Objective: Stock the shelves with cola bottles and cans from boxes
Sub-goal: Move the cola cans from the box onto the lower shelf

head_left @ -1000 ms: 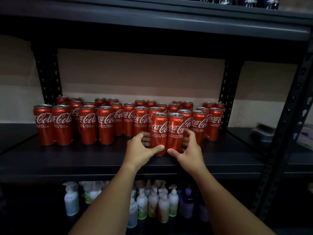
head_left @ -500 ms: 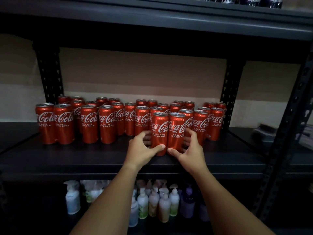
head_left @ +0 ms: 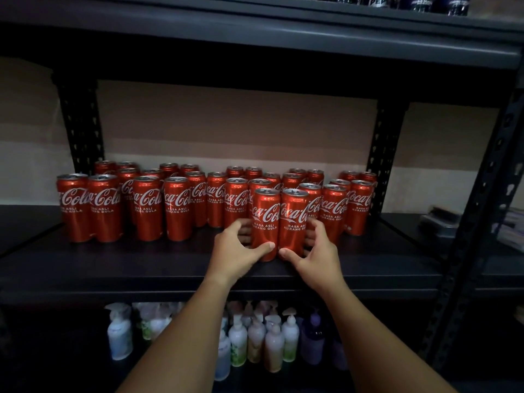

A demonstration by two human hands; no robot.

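Dim metal shelving fills the view. Nearest, below the front edge, pump bottles (head_left: 256, 341) stand on the lower shelf. On the middle shelf (head_left: 141, 268), near its front edge, the left hand (head_left: 241, 252) curls its fingers round one cola can (head_left: 265, 222) and the right hand (head_left: 316, 252) round its neighbour (head_left: 293, 219). Compared with a second ago, both cans have barely moved, so they seem set down, ready for release. Behind them, rows of cans (head_left: 147, 205) reach toward the back edge.

Head view, facing the shelf (head_left: 198, 268) squarely, close up
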